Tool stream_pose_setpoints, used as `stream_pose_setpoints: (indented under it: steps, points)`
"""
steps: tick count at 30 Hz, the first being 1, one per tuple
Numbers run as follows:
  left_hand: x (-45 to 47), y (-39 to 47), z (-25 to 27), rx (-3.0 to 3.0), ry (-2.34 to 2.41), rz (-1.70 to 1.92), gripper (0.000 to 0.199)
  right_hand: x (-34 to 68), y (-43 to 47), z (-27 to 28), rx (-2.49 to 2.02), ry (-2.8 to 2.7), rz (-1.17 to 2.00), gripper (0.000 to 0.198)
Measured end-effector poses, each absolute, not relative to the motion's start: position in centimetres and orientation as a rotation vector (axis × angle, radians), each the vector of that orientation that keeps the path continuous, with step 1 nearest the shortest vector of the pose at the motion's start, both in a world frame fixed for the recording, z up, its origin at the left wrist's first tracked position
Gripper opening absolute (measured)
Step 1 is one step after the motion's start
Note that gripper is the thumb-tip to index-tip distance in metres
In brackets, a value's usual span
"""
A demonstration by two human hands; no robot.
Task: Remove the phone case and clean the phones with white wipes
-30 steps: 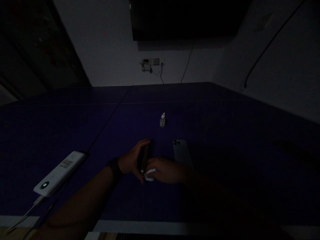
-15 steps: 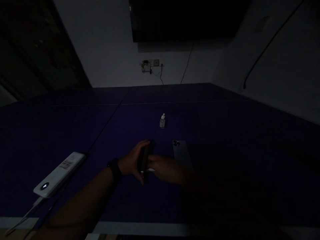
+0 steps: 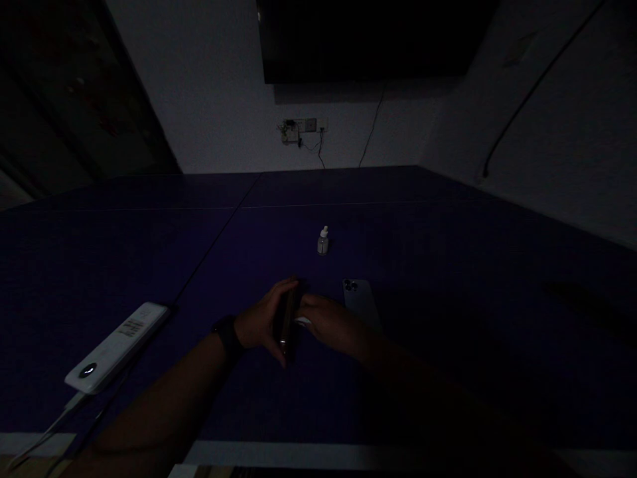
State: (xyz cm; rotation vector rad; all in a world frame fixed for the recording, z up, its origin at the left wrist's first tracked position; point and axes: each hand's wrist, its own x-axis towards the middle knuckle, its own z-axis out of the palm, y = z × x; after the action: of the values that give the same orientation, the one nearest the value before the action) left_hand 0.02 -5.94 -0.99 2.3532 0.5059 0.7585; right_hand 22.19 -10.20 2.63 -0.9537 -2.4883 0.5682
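My left hand (image 3: 261,323), with a dark watch on its wrist, grips a dark phone (image 3: 287,318) by its two ends, thumb near and fingers far. The phone stands on its long edge, its shiny narrow side facing up. My right hand (image 3: 328,322) is closed around a small white wipe or cloth (image 3: 302,321), close against the phone's right face. Poor light hides whether the cloth touches it. Just beyond my right forearm lies a second phone (image 3: 361,302), back up, its camera lenses showing. Further off, a small dropper bottle (image 3: 323,243) stands upright with a white cap.
A white power bank (image 3: 117,348) with a lit round display and a plugged-in white cable (image 3: 52,428) lies at the left on the dark blue surface (image 3: 239,392). A black screen (image 3: 373,40) hangs on the far wall above sockets and wires (image 3: 303,129).
My right hand with the white cloth has shifted slightly up and away along the phone's face. My left hand and the phone stay almost in place.
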Motion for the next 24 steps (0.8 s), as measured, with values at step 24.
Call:
stream_pose_setpoints:
  steps: [24]
  points:
    - [0.1,-6.1,-0.8,2.340,0.516,0.740,0.151,22.7,-9.7,1.5,-0.830,-2.584,0.615,0.026]
